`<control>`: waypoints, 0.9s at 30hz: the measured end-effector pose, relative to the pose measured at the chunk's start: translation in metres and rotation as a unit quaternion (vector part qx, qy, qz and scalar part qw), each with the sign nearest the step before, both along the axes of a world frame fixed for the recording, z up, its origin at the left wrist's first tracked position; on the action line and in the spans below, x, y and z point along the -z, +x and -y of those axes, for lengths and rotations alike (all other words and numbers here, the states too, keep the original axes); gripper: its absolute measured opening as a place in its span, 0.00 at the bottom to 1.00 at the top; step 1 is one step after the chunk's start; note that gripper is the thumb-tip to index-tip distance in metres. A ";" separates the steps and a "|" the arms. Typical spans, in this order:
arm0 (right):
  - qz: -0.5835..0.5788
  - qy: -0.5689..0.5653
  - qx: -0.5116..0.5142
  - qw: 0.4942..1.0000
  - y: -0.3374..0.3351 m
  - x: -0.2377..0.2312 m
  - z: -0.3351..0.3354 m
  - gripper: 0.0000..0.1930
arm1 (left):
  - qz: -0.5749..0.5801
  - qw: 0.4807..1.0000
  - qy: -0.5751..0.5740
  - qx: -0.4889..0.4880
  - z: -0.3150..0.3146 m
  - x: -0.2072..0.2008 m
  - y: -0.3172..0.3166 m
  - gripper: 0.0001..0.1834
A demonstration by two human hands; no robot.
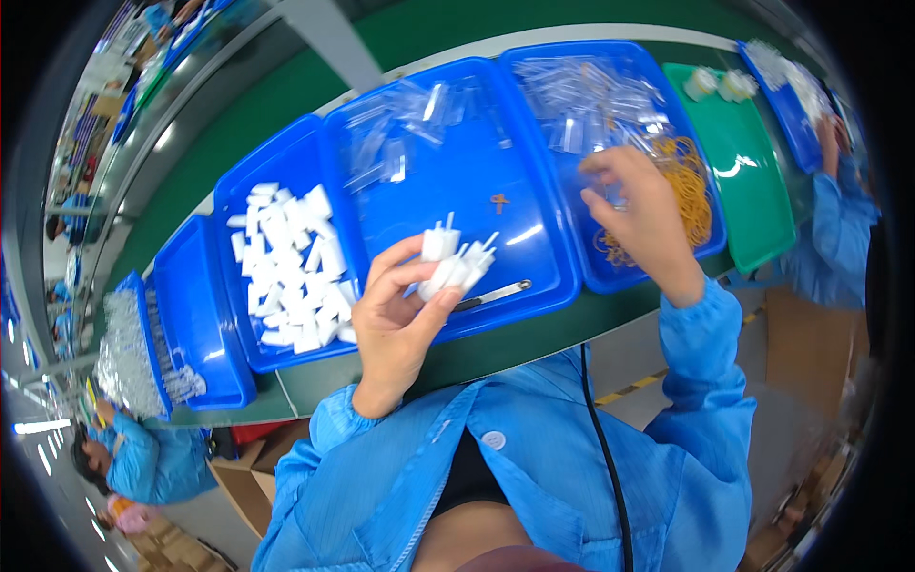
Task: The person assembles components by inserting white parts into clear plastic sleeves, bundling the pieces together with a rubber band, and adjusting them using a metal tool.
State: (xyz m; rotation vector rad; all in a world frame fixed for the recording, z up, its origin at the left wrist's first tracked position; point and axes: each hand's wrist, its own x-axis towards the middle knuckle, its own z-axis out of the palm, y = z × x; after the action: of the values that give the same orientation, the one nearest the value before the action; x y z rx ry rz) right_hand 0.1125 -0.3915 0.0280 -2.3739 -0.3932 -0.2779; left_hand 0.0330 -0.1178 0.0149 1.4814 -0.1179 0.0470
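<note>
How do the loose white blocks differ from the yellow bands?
Shape: the white blocks are short and stubby, while the yellow bands are thin loops.
Place: the blocks lie in the left blue tray; the bands share the right blue tray with clear pieces.
Both lie in loose heaps, many pieces together.

Bright, cool, even light fills the room, with ceiling strip lights [43, 428] blown out at the left. Shadows are soft; glare streaks the middle blue tray [438, 191] and the green tray [758, 205] on the right. Motion blur softens the right hand [643, 219] and the held white pieces [462, 269]. Straight edges bow toward the black, softer rim.
</note>
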 end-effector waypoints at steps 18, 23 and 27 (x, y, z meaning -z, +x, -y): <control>-0.190 0.482 -0.062 0.853 -0.022 -0.008 -0.106 0.17 | -0.014 0.999 -0.023 -0.032 -0.013 0.000 -0.011 0.13; -0.156 0.401 -0.083 0.899 -0.026 0.003 -0.116 0.19 | -0.023 0.998 -0.028 -0.056 -0.013 0.000 -0.010 0.12; -0.091 0.388 -0.078 0.914 -0.027 0.010 -0.122 0.20 | -0.037 0.995 -0.061 -0.065 -0.012 0.000 -0.011 0.10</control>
State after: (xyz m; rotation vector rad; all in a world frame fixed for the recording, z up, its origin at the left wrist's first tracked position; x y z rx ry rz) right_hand 0.0853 -0.2696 0.0184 -1.5595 -0.3038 -0.1033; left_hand 0.0221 -0.1054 0.0147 1.3661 0.0411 0.1033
